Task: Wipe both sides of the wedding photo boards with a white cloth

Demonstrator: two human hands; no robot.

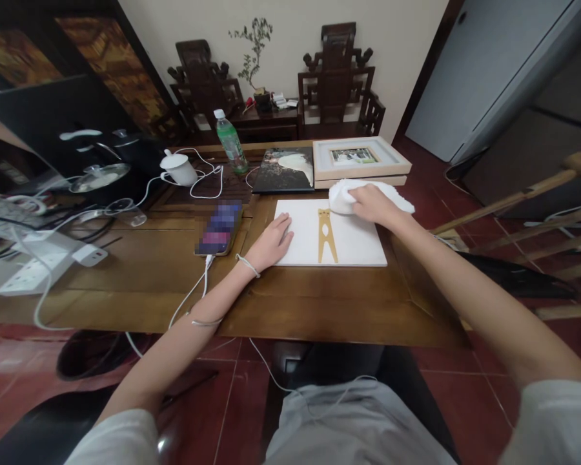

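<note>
A white board (300,248) lies flat on the wooden table, bearing a tall gold clothespin-like figure (327,236) with a small animal face at its top. My left hand (274,243) rests flat on the board's left edge, fingers stretched out and holding nothing. At the board's far right corner, my right hand (372,203) grips a white cloth (341,194) and presses it on the surface. Part of the cloth hangs past the board's right edge. My right fingers partly cover the cloth.
Behind the board lie a dark picture panel (275,171) and a wooden photo frame (401,165). A plastic bottle (231,143), lidded white cup (180,169) and charging phone (219,229) stand or lie left. Power strips (33,268) and loose cables crowd the far left.
</note>
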